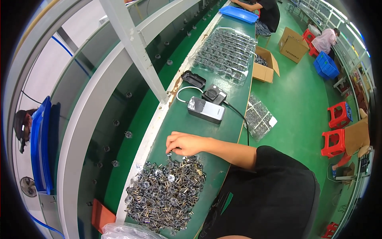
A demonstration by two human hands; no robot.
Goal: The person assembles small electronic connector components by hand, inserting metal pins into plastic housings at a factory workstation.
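Observation:
My right hand (185, 144) reaches across the green workbench with its fingertips pinched together. Between them is a small pinned metal part (169, 155), just above the upper edge of a heap. That heap of small pinned parts (165, 195), grey with brass-coloured prongs, spreads over the near part of the bench. Only a sliver of my left arm (234, 237) shows at the lower edge; its hand is out of sight. Farther along the bench from my right hand lies a grey and black power bank (207, 111), cabled to a small black device with a grille (215, 94).
A green conveyor belt (153, 85) carrying spaced parts runs beyond the bench's white edge, with a slanted metal post (137, 51) beside it. Clear trays (225, 51), a black case (193, 79) and a blue tray (238, 14) lie farther along. A plastic bag (129, 232) lies near the heap.

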